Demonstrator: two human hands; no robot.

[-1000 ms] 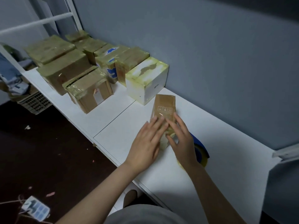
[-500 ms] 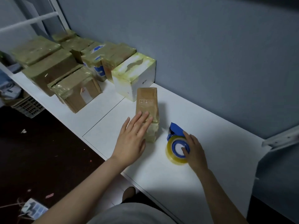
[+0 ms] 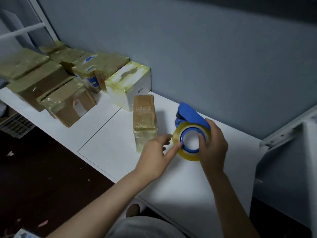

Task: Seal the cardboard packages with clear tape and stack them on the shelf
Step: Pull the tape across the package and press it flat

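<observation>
Grey-blue wall [image 3: 214, 48], white shelf [image 3: 109, 145], dark littered floor [image 3: 42, 172].

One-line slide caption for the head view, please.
Right hand grips the tape dispenser while the left hand touches its tape roll, beside a small taped cardboard package on the white shelf.
</observation>
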